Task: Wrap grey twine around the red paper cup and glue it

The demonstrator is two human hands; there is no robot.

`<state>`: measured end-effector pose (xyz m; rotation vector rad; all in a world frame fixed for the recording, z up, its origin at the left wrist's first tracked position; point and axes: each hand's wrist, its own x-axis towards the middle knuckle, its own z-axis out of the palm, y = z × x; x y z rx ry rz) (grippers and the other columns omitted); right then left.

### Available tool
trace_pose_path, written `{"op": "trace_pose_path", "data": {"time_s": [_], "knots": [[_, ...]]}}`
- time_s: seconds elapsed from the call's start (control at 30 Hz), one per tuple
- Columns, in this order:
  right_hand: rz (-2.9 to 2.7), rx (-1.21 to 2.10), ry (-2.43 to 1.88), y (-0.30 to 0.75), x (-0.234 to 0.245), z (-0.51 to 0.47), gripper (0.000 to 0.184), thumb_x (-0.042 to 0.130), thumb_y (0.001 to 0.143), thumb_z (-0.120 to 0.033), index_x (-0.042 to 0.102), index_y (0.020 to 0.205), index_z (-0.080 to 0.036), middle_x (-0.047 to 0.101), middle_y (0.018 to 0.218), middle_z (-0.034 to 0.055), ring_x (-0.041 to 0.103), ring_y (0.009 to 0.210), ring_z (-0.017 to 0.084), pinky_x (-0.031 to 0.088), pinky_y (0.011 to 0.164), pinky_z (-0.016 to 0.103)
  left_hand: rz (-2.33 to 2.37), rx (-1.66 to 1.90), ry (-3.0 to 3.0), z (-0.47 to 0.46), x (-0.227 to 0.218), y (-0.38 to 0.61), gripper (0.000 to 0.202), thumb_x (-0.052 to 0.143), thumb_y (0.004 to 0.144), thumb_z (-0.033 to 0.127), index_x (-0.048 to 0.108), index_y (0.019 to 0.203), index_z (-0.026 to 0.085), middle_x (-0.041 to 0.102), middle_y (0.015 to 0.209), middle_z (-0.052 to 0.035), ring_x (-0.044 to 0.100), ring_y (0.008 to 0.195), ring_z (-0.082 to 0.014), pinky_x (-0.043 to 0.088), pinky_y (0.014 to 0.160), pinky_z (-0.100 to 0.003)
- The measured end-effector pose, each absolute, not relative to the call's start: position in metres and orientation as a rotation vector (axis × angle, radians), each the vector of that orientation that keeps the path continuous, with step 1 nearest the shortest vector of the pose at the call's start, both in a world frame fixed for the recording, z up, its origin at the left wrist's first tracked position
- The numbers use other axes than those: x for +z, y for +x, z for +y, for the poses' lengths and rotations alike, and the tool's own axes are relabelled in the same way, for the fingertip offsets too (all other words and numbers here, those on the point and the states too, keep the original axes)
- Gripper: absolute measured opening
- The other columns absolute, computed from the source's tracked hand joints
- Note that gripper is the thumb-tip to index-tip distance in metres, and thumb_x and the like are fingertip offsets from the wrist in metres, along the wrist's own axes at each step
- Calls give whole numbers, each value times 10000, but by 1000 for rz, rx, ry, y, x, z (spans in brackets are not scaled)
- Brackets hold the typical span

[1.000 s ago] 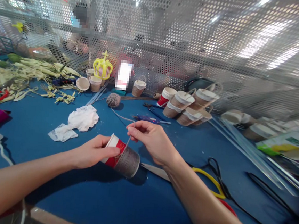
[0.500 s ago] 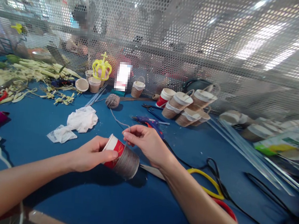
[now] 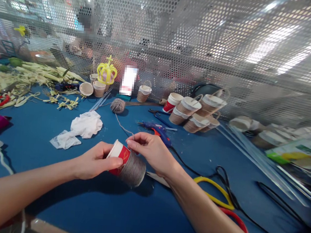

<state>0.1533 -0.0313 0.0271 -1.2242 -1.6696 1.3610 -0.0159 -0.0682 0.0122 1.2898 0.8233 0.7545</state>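
A red-and-white paper cup (image 3: pixel 133 168) lies tilted in my left hand (image 3: pixel 97 161), its rim end gripped between thumb and fingers. Grey-brown yarn is wound closely round the lower half of the cup, while red print and a white rim still show at the other end. My right hand (image 3: pixel 148 148) pinches the yarn strand (image 3: pixel 123 125) close above the cup's wound edge. From there the strand runs back to a yarn ball (image 3: pixel 117 106) on the table. Partly under my right forearm lie scissors (image 3: pixel 217 190) with yellow and red handles, blades pointing towards the cup.
A blue glue gun (image 3: pixel 156 130) with a black cord lies beyond my right hand. Several wrapped cups (image 3: pixel 196 113) are stacked at back right, near clear glue sticks (image 3: pixel 252 154). Crumpled white cloth (image 3: pixel 85 125) sits left of the yarn ball. A perforated metal screen (image 3: pixel 162 33) closes off the back.
My right hand has drawn slightly closer to the cup with the yarn, shortening the bit of strand between fingers and cup. The left hand keeps its hold; the view has shifted a little.
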Motion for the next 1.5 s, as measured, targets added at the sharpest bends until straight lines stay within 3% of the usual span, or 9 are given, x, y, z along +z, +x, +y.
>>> {"op": "trace_pose_path", "data": {"time_s": [0.4,0.57,0.77,1.07,1.2,1.37,1.5], "knots": [[-1792,1191,-1344,156,20,-24,174,592,693,-307,616,746,-143,631,671,23,556,597,121,419,542,242,819,881,919,-63,6,-13,153,639,605,269,627,644,122,585,554,2,492,496,-92,352,492,-197],[-1774,943,-1342,161,31,-26,253,484,782,-373,562,868,-149,635,812,77,589,730,162,456,660,306,935,1080,696,-55,9,-9,157,621,649,257,630,720,118,628,591,-14,531,513,-96,380,494,-190],[-1969,780,-1240,151,33,-45,378,601,696,-318,542,1044,-183,585,1070,95,557,955,222,442,818,370,947,1061,652,-56,14,-8,189,610,667,251,626,787,106,651,628,-41,570,572,-126,411,551,-219],[-2002,644,-1289,144,28,-51,371,575,680,-231,534,1045,-175,577,1065,103,542,968,228,446,805,364,875,1059,729,-58,7,-10,208,631,669,244,616,824,108,669,710,-52,583,620,-125,416,594,-223],[-1995,656,-1290,145,30,-52,362,570,685,-219,530,1040,-165,572,1069,104,535,971,219,439,819,363,851,1067,720,-58,7,-9,189,636,665,232,622,814,118,669,694,-38,579,602,-115,417,601,-223],[-1930,858,-1282,154,41,-45,364,565,722,-324,526,1041,-154,577,1057,111,543,959,209,456,795,357,814,1052,752,-58,7,-10,267,644,655,272,634,870,114,672,698,-52,588,614,-135,426,639,-255],[-1810,987,-1335,162,46,-39,309,532,759,-356,536,990,-151,593,1025,115,567,908,200,464,775,359,820,1052,861,-58,2,-12,276,659,635,309,649,832,116,657,657,-35,564,586,-122,412,585,-229]]}}
